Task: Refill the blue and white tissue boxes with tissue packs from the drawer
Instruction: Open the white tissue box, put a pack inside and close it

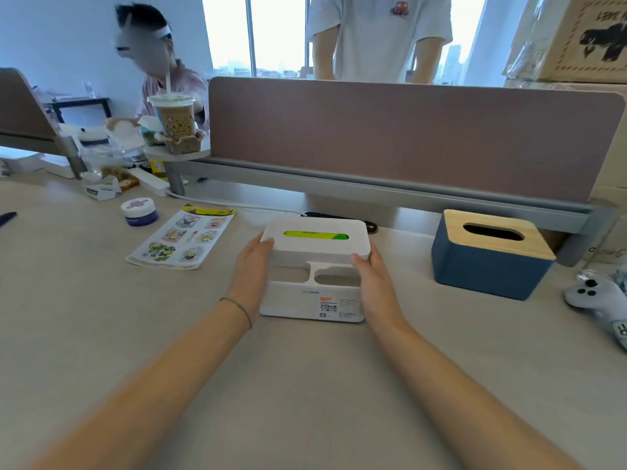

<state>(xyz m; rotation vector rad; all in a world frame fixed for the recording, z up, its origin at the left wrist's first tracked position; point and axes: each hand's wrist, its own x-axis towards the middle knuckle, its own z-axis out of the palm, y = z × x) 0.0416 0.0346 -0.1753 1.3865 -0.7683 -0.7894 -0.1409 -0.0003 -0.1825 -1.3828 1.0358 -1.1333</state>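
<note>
In the head view, the white box [314,269] was seen standing on the desk [305,385], its lid [315,237] held at both ends. The left hand [252,266] and right hand [371,276] each had a grip curled on a lid edge, likely so that it could be seated squarely. A green pack [315,235] showed through the slot, so this box seemed filled. The blue box [488,259] stood apart to the right, its slot dark.
</note>
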